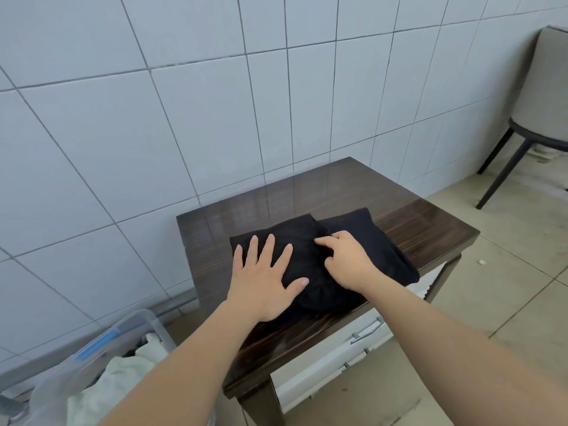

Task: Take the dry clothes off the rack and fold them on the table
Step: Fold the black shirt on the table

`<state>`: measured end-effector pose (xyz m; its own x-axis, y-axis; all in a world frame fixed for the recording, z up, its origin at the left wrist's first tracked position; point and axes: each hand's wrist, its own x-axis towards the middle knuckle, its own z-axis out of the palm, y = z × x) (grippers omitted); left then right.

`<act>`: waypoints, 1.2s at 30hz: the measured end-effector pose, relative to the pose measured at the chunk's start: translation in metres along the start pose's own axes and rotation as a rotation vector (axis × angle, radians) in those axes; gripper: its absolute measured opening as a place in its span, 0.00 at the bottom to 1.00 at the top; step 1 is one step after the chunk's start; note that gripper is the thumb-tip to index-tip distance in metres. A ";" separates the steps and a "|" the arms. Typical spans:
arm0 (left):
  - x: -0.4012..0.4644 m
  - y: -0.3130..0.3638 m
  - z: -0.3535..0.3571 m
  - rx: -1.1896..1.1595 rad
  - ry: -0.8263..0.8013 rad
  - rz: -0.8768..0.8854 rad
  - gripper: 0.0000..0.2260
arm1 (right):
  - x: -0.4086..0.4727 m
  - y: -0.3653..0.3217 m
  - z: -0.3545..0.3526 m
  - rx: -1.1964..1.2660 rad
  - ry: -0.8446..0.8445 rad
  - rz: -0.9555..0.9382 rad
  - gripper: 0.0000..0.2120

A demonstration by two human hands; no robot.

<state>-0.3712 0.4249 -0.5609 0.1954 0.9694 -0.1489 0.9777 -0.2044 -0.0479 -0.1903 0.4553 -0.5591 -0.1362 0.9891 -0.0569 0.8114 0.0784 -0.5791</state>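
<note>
Pale blue-grey glazed wall tiles [153, 118] back the scene; beige floor tiles [507, 287] run off to the right.

Surroundings: one dark brown glossy wooden table [415, 229] stands with its far edge against the wall. Below its near-right edge, white drawer fronts with metal bar handles [367, 330]; two handles are visible. One grey upholstered chair with black legs [550, 96] stands well apart, at the far right by the wall. One clear plastic storage bin with a blue latch [101, 342] sits on the floor beside the table's left edge, holding pale green-white crumpled cloth [123, 373].

Count on the tabletop: one black folded fabric garment [362, 232], lying around the middle, with its right part reaching the near-right edge. Whether it is one piece or two overlapping, you cannot tell.

Hands: your left hand [264, 281] lies flat on the garment's left part, fingers straight and spread, palm down, pressing; nothing grasped. Your right hand [347, 259] rests on the garment's middle, fingers bent with the tips dug into the cloth at a fold, pinching it. Both forearms enter from the bottom edge, bare, and cover part of the table's near edge.
</note>
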 end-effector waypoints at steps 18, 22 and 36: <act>0.001 -0.006 -0.006 0.035 -0.109 0.037 0.30 | -0.003 0.006 -0.064 1.038 0.142 0.496 0.20; 0.000 -0.010 -0.009 -0.153 -0.101 0.068 0.30 | -0.015 -0.051 -0.043 0.355 0.037 -0.001 0.34; -0.017 -0.032 -0.007 -1.072 0.213 -0.411 0.28 | -0.006 -0.039 0.019 -0.375 -0.096 -0.151 0.39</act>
<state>-0.4056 0.4163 -0.5504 -0.2412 0.9599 -0.1428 0.5144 0.2512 0.8199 -0.2324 0.4436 -0.5518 -0.3070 0.9484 -0.0796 0.9269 0.2790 -0.2512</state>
